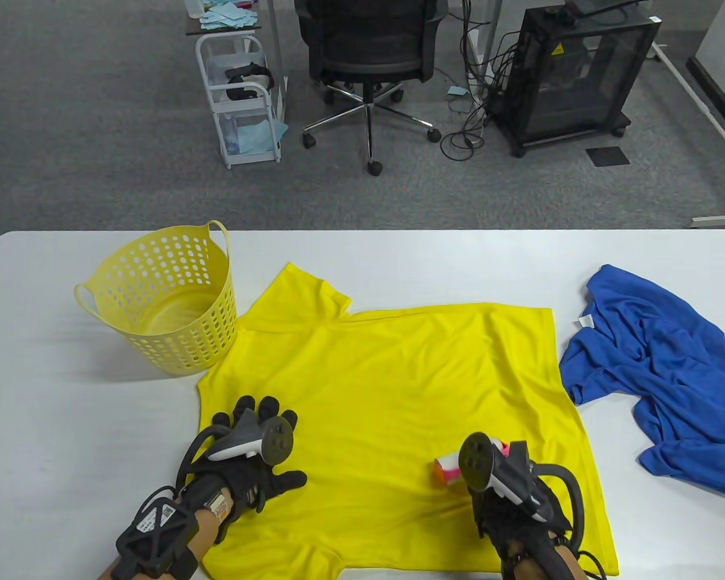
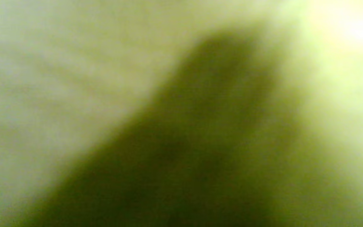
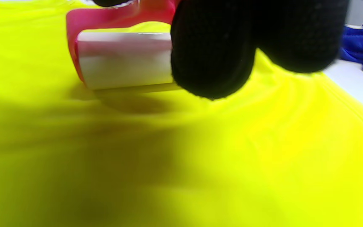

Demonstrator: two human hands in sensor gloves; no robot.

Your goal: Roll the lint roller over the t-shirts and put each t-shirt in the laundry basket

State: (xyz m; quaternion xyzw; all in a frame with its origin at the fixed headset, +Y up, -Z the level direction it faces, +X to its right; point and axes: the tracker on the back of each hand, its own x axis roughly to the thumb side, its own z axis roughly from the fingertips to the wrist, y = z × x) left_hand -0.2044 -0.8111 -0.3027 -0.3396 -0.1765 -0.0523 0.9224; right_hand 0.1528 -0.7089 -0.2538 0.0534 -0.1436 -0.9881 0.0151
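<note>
A yellow t-shirt [image 1: 393, 393] lies spread flat on the white table [image 1: 48, 435]. My left hand [image 1: 257, 447] rests flat on the shirt's left side, fingers straight and spread. My right hand [image 1: 507, 477] grips a pink lint roller [image 1: 447, 470] whose white roll [image 3: 124, 60] touches the shirt [image 3: 200, 151] near its lower right. A crumpled blue t-shirt [image 1: 658, 368] lies at the table's right; its edge [image 3: 362, 47] shows in the right wrist view. A yellow laundry basket [image 1: 163, 296] stands at the back left, with nothing in it. The left wrist view is a yellow-green blur.
Bare table surface runs left of the basket and along the far edge. Beyond the table, on grey carpet, stand an office chair [image 1: 368, 54], a white cart [image 1: 241, 96] and a black cabinet [image 1: 571, 72] with cables.
</note>
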